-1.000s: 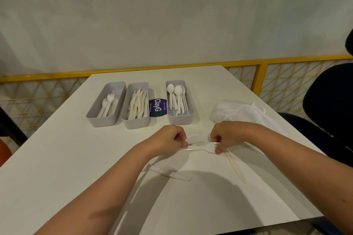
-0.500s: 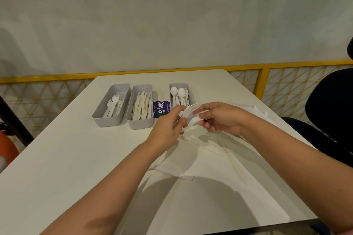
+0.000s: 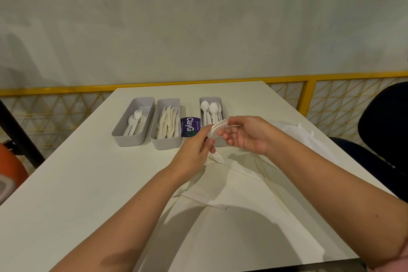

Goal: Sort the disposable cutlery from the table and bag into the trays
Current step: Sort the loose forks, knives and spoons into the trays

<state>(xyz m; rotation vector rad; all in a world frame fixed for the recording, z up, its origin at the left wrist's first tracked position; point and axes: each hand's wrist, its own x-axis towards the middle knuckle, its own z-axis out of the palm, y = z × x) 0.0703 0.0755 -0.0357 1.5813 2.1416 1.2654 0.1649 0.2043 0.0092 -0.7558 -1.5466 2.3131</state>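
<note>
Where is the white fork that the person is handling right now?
Head view, centre: the fork is lifted off the table, held between the left hand and the right hand, just in front of the spoon tray.

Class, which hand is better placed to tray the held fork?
Left, probably: both hands pinch the white plastic fork, but the left hand is nearer the leftmost grey tray of forks than the right hand.

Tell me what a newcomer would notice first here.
Both hands meet mid-table: the left hand and right hand share a grip on a white plastic fork held above the white table. Behind them stand three grey rectangular trays of forks, knives and spoons, with a purple ClayGo sticker between the last two.
</note>
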